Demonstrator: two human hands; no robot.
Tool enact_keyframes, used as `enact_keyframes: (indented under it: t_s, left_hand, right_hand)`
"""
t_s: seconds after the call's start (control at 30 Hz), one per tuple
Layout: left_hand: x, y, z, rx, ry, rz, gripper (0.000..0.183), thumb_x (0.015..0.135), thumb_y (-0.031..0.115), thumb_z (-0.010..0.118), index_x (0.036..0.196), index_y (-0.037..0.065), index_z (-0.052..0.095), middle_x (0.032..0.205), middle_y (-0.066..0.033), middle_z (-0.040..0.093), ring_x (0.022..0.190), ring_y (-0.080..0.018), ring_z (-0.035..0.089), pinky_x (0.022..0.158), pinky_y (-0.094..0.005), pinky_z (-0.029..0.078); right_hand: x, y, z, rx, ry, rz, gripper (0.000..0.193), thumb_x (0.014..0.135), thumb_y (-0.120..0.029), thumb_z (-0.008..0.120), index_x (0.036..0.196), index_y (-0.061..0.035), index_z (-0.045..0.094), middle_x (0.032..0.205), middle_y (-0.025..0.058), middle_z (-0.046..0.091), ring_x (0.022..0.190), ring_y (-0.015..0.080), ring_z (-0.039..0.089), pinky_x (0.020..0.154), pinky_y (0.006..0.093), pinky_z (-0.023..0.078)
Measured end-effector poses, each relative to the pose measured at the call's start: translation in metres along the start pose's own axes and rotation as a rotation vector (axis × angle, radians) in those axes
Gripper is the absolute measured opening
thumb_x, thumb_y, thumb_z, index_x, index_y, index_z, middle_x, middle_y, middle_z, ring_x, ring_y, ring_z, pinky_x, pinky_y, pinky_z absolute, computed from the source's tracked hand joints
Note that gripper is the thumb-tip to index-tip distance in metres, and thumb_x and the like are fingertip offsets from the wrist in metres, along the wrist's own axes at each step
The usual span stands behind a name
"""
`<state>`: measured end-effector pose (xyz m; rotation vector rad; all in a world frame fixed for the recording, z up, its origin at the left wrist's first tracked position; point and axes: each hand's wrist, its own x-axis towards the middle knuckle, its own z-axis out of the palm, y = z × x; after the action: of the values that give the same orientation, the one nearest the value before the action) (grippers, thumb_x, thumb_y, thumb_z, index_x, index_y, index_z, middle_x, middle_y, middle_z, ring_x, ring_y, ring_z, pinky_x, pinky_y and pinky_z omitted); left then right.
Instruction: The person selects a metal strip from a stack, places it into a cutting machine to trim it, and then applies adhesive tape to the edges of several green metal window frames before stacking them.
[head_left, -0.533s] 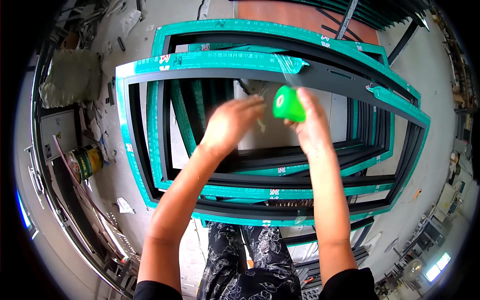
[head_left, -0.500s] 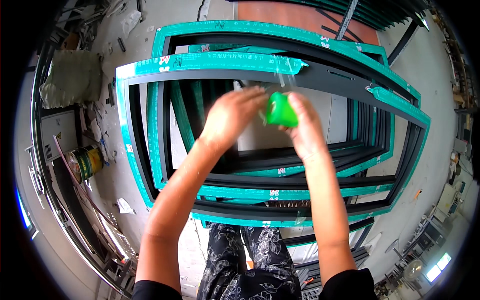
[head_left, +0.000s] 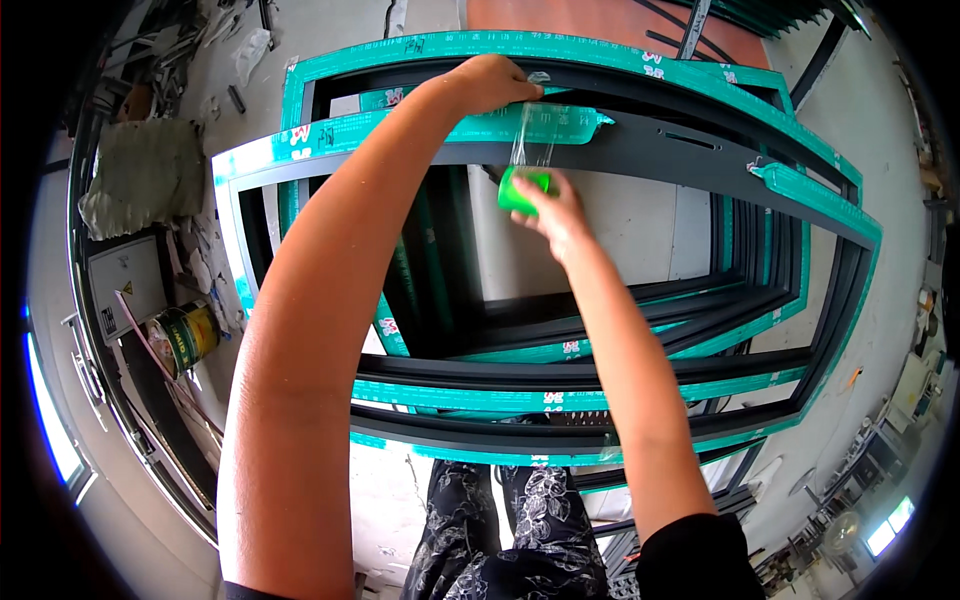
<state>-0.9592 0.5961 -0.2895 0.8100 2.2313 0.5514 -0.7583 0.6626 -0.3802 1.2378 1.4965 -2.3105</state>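
A strip of clear tape (head_left: 532, 150) runs between my hands across the upper bar of a dark grey frame (head_left: 640, 150), which is partly covered in green protective film (head_left: 560, 127). Past that bar's far edge, my left hand (head_left: 490, 84) is closed with its fingertips on the tape's free end. On the near side my right hand (head_left: 556, 212) grips a bright green tape roll (head_left: 520, 188), over the frame's opening. One end of the film stands loose near the strip.
More film-covered frames are stacked beneath and behind this one, including a far frame (head_left: 440, 45). On the left floor stand a paint bucket (head_left: 184, 335) and a greyish-green bundle (head_left: 145, 180). An orange-red board (head_left: 590, 20) lies at the back.
My left hand has moved up and away over the bar, drawing tape out. My right hand has shifted slightly left with the roll, and the strip now spans the bar.
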Motion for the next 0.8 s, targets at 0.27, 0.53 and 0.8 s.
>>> enact_keyframes:
  t_s: [0.27,0.53,0.8]
  left_hand:
    - [0.021,0.016,-0.003,0.242,-0.219,-0.122,0.058,0.087,0.056,0.059,0.123,0.010,0.066,0.127,-0.0140,0.062,0.117,-0.0290,0.054,0.101,-0.0418,0.039]
    - [0.032,-0.012,0.006,0.052,-0.280,-0.168,0.079,0.085,0.057,0.064,0.148,0.016,0.040,0.141,-0.0104,0.051,0.132,-0.0263,0.044,0.110,-0.0422,0.031]
    - [0.026,0.000,0.008,0.084,0.031,0.048,0.082,0.078,0.046,0.078,0.143,0.013,0.042,0.126,-0.0165,0.061,0.114,-0.0289,0.059,0.099,-0.0399,0.046]
  right_hand:
    - [0.091,0.000,-0.026,0.067,-0.040,-0.324,0.043,0.086,-0.023,0.073,0.121,-0.0093,0.054,0.117,0.0073,0.060,0.110,0.0180,0.058,0.097,0.0385,0.049]
    - [0.082,-0.032,-0.012,0.662,-0.443,-0.230,0.036,0.095,-0.026,0.060,0.125,-0.0079,0.054,0.119,0.0088,0.060,0.110,0.0201,0.057,0.100,0.0366,0.046]
    - [0.094,-0.050,-0.016,0.802,-0.782,-0.256,0.039,0.099,-0.028,0.048,0.129,-0.0028,0.051,0.119,0.0132,0.060,0.108,0.0228,0.060,0.097,0.0366,0.050]
